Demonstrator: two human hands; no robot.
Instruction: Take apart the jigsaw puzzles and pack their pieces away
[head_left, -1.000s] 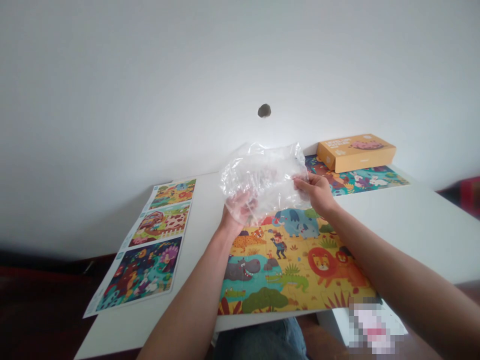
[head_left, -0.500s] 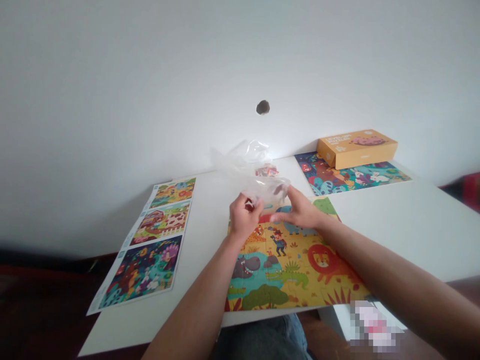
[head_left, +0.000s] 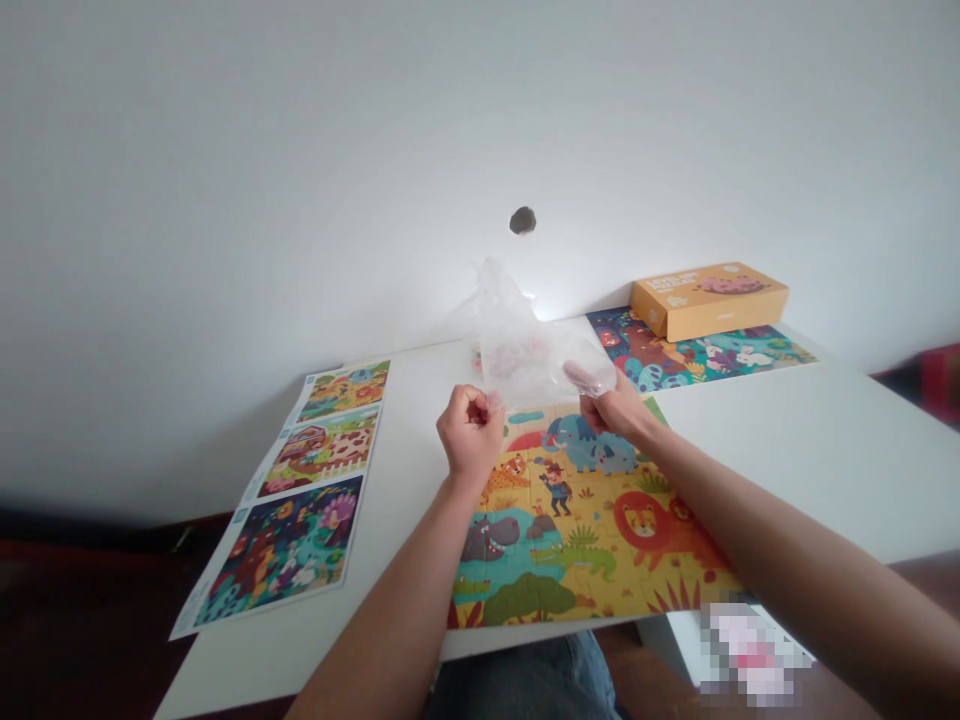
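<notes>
A clear plastic bag (head_left: 517,335) is stretched between my hands above the far edge of an animal jigsaw puzzle (head_left: 562,540). My left hand (head_left: 471,430) is closed and pinches the bag's near left edge. At the bag's right end, my right hand (head_left: 622,412) grips the plastic; some of its fingers show blurred through the film. Reddish shapes show through the plastic, too blurred to make out. The puzzle lies assembled on the table, with a lion, elephants, a hippo and a crocodile; my right forearm covers part of its right side.
An orange puzzle box (head_left: 709,300) rests on a dark forest-animal puzzle (head_left: 750,350) at the back right. A sheet with three pictures (head_left: 300,500) lies along the left of the white table (head_left: 817,450). Behind is a wall with a hole (head_left: 523,221).
My hands have moved apart, the right one shifting rightward, and the bag has spread wider between them. The plastic now covers the reddish item behind it.
</notes>
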